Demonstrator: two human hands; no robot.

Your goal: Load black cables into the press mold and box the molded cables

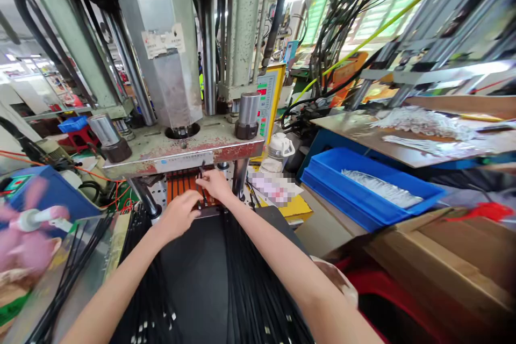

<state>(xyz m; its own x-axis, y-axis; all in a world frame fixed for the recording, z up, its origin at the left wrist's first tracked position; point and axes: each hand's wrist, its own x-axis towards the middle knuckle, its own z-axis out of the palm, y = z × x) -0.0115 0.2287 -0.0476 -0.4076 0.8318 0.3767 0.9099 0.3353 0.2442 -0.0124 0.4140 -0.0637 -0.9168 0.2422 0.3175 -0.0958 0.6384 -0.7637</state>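
Both hands reach under the raised plate of a press machine [217,145]. My right hand [215,184] is closed at an orange-brown slotted mould [177,185], its fingers pinching a thin black cable end. Just nearer and to the left, my left hand [180,215] has its fingers curled together at the mould's front edge, beside another short black piece; what it holds, if anything, is hidden. Dark strips lie in the mould's slots. Bundles of black cables [253,279] with small metallic ends hang over the black work surface [197,274] below my forearms.
A pink fan [32,220] stands at the left, near more black cables [76,269]. To the right are a white jug [281,148], a blue bin [371,183] with pale cables, and a cardboard box [443,263]. Steel guide posts [241,174] flank the mould.
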